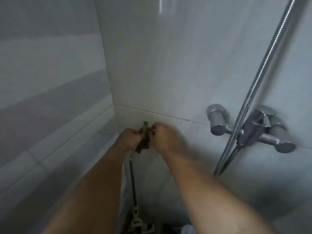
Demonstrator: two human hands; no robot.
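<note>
Two bare forearms [94, 191] led from the camera to one small brown piece [143, 142], held against the tiled wall [168, 73] near its corner, probably to work it at that spot. The left hand [130, 136] and right hand [163, 135] each pinched it with curled fingers, one from either side. Below stood one dark pole [133, 183]; to the right were one mixer tap [249, 130] and one metal hose [263, 65].

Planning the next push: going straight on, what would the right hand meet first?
The right hand would likely hit the tiled wall just behind the dark piece it grips; depth unclear.
</note>
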